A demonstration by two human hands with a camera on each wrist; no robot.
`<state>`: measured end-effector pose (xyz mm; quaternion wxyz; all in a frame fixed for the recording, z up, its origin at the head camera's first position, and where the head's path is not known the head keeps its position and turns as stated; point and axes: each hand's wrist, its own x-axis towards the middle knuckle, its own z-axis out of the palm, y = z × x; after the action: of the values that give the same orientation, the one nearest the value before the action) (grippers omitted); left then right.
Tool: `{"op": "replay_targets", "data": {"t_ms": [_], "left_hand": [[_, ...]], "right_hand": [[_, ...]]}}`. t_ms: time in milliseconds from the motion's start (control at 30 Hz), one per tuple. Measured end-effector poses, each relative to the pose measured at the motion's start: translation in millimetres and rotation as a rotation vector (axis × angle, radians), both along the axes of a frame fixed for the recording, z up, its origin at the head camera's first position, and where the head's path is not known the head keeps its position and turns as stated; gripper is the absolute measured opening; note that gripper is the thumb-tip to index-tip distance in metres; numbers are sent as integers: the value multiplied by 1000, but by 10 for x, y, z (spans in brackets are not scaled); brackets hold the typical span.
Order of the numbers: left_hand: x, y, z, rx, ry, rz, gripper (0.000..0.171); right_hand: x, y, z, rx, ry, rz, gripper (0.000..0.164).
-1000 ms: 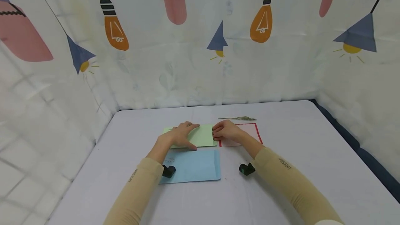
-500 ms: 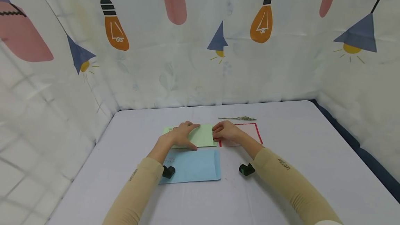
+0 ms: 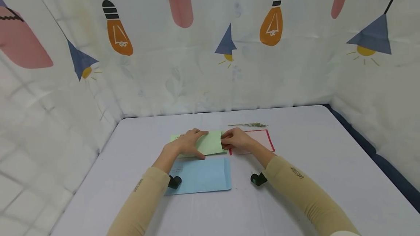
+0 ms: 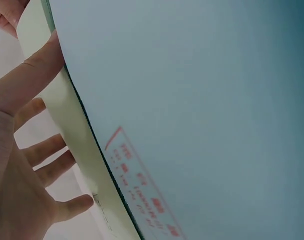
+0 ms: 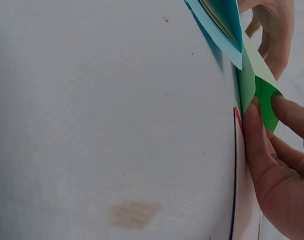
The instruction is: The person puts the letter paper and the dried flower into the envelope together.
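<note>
A pale green envelope (image 3: 213, 142) lies across the middle of the table, its right end towards my right hand (image 3: 238, 139). My left hand (image 3: 188, 143) rests on it with fingers and thumb spread. At that right end my right hand pinches the envelope's edge, the thumb against the darker green inside (image 5: 267, 102) of its mouth. A light blue envelope (image 3: 205, 177) lies nearer to me, just below the green one; red print (image 4: 144, 192) shows on it in the left wrist view. The right wrist view shows layered edges inside the blue envelope's open end (image 5: 230, 30).
A red-bordered card (image 3: 260, 137) lies partly under my right hand and forearm. Behind it is a dried sprig (image 3: 251, 124). A white cloth covers the table (image 3: 288, 126), and patterned curtains (image 3: 147, 75) hang close behind and beside it.
The head view has shifted slightly. My right fingers have shifted a little at the green envelope's right end, which now looks slightly raised. My left hand stays in place on it.
</note>
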<state>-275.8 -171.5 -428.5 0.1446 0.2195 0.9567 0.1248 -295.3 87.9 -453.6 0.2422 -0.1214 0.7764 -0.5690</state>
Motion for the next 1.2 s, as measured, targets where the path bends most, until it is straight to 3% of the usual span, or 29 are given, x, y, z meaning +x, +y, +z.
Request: {"op": "replay_targets", "data": {"t_ms": [367, 667, 867, 1200], "left_hand": [[-23, -51, 9, 30, 22, -46, 102], [-41, -43, 0, 4, 21, -40, 102], [-41, -27, 4, 3, 6, -28, 103], [-50, 6, 39, -22, -2, -21, 103]], "right_hand": [[7, 0, 21, 5, 10, 19, 35], [65, 77, 20, 20, 58, 1, 34], [105, 282, 122, 93, 122, -31, 27], [30, 793, 187, 195, 175, -66, 29]]}}
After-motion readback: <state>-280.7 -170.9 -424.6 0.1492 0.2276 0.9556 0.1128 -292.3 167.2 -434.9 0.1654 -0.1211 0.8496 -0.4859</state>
